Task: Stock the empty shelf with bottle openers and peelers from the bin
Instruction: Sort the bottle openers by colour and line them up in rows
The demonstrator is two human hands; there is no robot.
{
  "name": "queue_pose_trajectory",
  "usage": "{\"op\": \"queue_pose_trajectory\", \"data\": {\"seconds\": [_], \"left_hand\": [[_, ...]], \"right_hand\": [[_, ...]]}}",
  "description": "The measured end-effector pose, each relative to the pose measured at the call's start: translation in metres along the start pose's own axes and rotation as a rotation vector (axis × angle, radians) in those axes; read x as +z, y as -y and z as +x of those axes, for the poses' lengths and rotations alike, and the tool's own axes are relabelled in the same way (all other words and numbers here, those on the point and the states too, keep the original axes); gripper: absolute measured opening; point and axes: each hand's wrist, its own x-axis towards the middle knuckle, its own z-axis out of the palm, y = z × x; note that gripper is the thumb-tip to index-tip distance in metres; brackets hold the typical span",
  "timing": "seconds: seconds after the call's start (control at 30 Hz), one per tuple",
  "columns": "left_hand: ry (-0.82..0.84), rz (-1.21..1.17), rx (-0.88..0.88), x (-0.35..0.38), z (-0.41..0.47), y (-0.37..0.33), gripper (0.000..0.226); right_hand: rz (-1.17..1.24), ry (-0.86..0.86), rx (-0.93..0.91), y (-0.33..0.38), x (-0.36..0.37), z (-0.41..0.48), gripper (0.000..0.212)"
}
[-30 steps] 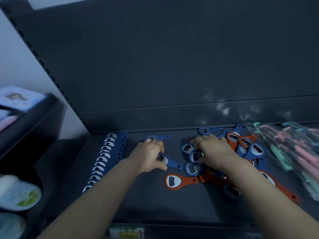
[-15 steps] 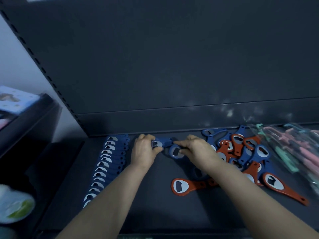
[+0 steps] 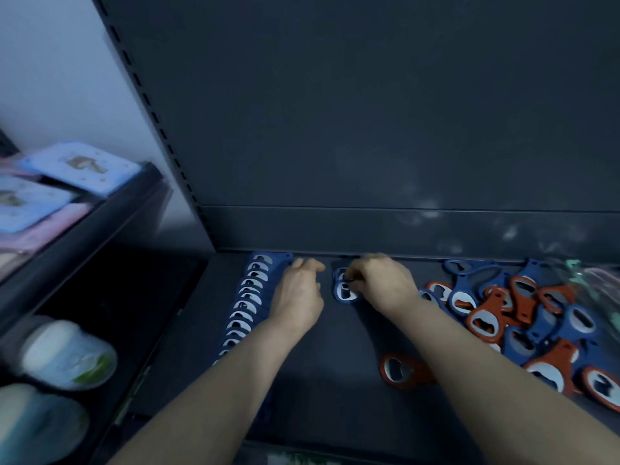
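Position first: the two blue openers [image 3: 346, 293] lie at the back of the shelf [image 3: 335, 414], right under your right hand [image 3: 385, 285], whose fingertips curl down and pinch them (handles hidden, so I cannot tell their long axis). Your left hand [image 3: 298, 293] sits just left of them, loosely curled with nothing seen in it, beside the front-to-back row of blue openers [image 3: 250, 298]. The bare strip between that row and the loose pile [image 3: 536, 317] gives room. Mind the back wall [image 3: 369, 229] and the orange opener [image 3: 399, 367] by your right forearm.
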Motion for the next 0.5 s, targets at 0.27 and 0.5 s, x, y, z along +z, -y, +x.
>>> {"op": "queue_pose_trajectory", "data": {"seconds": [0.27, 0.5], "left_hand": [[0.176, 0.237, 0.175, 0.01, -0.006, -0.017, 0.062], [0.161, 0.366, 0.174, 0.014, 0.002, -0.013, 0.049]], "right_hand": [[-0.202, 0.147, -0.014, -0.026, -0.006, -0.029, 0.066], [-0.261, 0.182, 0.027, -0.02, 0.004, -0.021, 0.055]]}}
